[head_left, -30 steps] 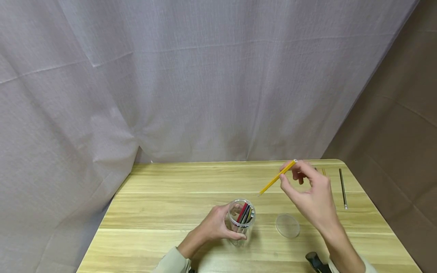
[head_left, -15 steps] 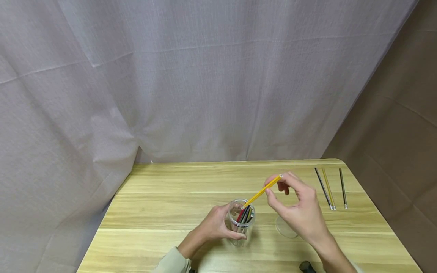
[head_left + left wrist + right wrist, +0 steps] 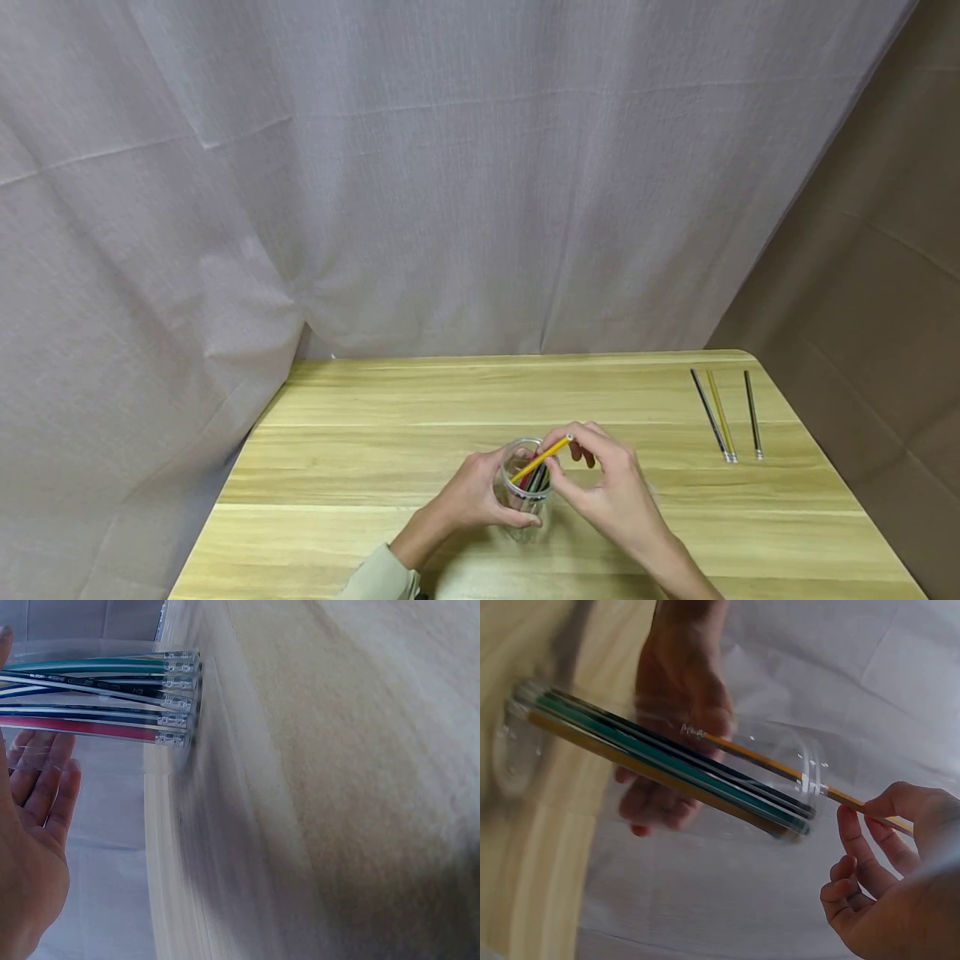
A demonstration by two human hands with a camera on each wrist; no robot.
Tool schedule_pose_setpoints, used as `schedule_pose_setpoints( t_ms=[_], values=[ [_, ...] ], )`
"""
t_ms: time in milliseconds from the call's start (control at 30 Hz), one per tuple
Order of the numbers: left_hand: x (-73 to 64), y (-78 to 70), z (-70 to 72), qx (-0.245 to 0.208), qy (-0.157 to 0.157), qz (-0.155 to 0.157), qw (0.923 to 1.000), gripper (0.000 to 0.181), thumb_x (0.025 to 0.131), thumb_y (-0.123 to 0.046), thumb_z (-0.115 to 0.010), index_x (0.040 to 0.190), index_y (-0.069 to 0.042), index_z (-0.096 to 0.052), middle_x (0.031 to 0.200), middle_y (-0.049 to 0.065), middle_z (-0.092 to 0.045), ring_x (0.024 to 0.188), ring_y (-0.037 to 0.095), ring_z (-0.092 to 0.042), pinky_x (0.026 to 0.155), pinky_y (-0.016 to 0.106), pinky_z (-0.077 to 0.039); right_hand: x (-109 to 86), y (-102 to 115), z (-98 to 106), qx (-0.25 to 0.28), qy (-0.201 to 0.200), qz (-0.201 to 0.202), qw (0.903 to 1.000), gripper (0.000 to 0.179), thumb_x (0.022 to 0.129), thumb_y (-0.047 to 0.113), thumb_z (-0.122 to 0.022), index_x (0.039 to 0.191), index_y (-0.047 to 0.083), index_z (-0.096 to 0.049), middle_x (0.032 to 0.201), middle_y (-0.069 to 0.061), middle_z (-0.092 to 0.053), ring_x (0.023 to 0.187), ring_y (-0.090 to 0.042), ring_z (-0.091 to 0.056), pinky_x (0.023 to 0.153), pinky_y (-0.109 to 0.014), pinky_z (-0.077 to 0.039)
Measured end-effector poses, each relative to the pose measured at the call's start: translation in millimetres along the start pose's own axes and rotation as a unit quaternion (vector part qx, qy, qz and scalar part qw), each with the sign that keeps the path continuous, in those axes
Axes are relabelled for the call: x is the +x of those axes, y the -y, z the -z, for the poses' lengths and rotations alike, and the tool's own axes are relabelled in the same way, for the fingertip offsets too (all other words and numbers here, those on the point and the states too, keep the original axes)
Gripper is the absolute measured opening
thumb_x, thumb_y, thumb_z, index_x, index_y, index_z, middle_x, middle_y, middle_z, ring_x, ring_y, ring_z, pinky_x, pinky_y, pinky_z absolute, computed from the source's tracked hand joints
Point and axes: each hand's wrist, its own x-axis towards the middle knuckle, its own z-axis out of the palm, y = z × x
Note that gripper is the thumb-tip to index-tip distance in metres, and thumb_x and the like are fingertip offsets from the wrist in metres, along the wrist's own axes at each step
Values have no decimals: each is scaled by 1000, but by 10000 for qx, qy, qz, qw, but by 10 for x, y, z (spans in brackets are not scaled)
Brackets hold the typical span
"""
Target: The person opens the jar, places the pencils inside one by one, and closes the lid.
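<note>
Yellow pencil (image 3: 765,763) slants into the jar (image 3: 527,495), pinched by the right hand (image 3: 600,483). Left hand (image 3: 478,490) curls round the jar; loosening could let it tip

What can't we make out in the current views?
Count of the pencils in the jar: they overlap in every view; the left wrist view's left edge cuts off their upper ends.
Print on one dark pencil: left wrist view, too small to read.
Outer end of the held yellow pencil: right wrist view, behind the right hand; head view shows it.
Part of the left hand: left wrist view, cut by left edge.
</note>
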Motion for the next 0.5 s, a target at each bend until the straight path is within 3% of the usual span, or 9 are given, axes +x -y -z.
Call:
schedule_pose_setpoints(
  t_ms=[500],
  values=[
    [-9, 16, -16, -74, -47, -126, 9999, 83, 72, -38, -100, 142, -21, -59, 116, -6, -76, 103, 2, -69, 96, 23, -55, -205, -88, -80, 106, 162, 46, 9998, 48, 71, -13, -85, 103, 20, -74, 93, 7, -73, 77, -5, -54, 66, -17, -44]
  ],
)
